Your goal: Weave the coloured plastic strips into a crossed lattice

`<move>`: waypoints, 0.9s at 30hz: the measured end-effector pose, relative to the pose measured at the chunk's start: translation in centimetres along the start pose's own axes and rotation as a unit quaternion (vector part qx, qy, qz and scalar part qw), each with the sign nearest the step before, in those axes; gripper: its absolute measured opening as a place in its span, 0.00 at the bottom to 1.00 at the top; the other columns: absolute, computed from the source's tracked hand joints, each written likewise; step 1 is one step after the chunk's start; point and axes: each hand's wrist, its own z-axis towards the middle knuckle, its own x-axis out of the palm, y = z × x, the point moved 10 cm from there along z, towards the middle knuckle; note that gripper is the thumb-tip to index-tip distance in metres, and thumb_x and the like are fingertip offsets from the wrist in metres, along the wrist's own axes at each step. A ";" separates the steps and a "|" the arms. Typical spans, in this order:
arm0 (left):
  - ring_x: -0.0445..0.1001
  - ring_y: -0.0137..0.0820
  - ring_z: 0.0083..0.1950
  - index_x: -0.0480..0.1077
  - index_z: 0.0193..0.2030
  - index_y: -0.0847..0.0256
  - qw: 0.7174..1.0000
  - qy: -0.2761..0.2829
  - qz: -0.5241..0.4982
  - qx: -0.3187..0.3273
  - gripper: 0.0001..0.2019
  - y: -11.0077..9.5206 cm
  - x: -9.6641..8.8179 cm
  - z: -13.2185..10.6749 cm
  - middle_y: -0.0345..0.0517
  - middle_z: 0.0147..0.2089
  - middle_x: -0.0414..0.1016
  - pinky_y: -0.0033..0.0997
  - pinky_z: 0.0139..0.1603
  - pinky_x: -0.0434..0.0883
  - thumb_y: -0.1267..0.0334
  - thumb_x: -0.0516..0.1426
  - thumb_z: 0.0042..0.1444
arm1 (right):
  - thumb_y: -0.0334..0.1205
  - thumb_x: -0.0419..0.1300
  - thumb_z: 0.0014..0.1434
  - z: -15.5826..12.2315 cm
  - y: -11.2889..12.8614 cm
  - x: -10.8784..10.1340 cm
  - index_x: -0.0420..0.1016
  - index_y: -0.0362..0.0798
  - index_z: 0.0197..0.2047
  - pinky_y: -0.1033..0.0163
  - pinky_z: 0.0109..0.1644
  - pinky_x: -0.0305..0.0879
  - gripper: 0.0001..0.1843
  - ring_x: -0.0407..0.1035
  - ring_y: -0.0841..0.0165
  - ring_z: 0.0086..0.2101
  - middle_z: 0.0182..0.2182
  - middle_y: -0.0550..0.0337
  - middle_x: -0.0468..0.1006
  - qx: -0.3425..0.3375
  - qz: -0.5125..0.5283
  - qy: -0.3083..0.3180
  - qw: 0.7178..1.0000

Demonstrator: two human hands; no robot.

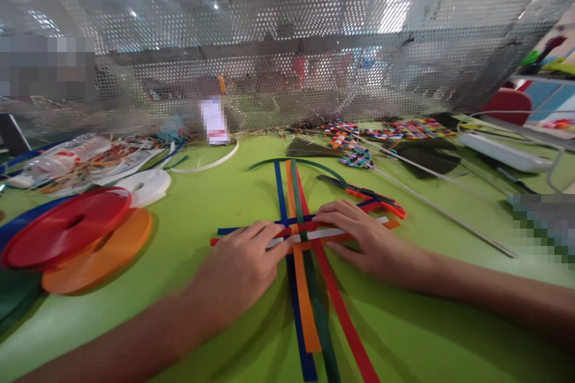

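Flat colored strips lie crossed in a small weave [303, 233] on the green tabletop. The upright ones are blue, orange, green and red; blue, red, white and orange ones run crosswise. My left hand [251, 251] grips the left part of the crosswise strips, its thumb and fingertips at the edge of the weave. From the right, my right hand [363, 236] holds the same crosswise strips, fingers above and thumb below. Both palms hide parts of the strips. Scissors with orange handles [395, 208] lie just behind my right hand, partly under a strip end.
At left, strip rolls include a red roll [67, 233], an orange roll [103, 251] and a white roll [146, 187]. Behind them lies a plastic bottle [67, 155] among scraps. Woven pieces [354, 146] and a thin rod [444, 212] lie back right. A perforated metal screen [269, 30] closes the back.
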 end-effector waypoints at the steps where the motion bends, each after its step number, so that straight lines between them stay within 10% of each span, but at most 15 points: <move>1: 0.78 0.46 0.52 0.73 0.54 0.63 1.000 -0.003 0.007 0.003 0.17 0.0 -0.1 0.0 0.52 0.52 0.77 0.51 0.44 0.82 0.77 0.57 0.59 | 0.33 0.57 0.66 0.0 0.0 0.0 0.71 0.46 0.57 0.46 0.57 0.73 0.17 0.70 0.56 0.53 0.50 0.46 0.76 -0.002 -0.001 -0.002 1.000; 12: 0.77 0.47 0.55 0.73 0.53 0.69 0.990 -0.049 0.110 0.074 0.12 -2.2 -1.2 -0.5 0.57 0.55 0.77 0.49 0.53 0.79 0.73 0.53 0.67 | 0.34 0.57 0.66 -0.1 0.4 0.2 0.70 0.45 0.58 0.43 0.56 0.73 0.18 0.70 0.54 0.52 0.51 0.44 0.75 -0.037 -0.069 0.026 0.997; 27: 0.77 0.40 0.52 0.72 0.54 0.66 0.997 -0.012 -0.031 0.075 0.11 -1.2 -0.3 -0.1 0.52 0.50 0.77 0.44 0.51 0.80 0.74 0.53 0.68 | 0.32 0.54 0.68 0.0 0.7 0.4 0.71 0.51 0.60 0.50 0.59 0.72 0.19 0.70 0.60 0.55 0.54 0.48 0.75 -0.060 0.002 0.039 0.997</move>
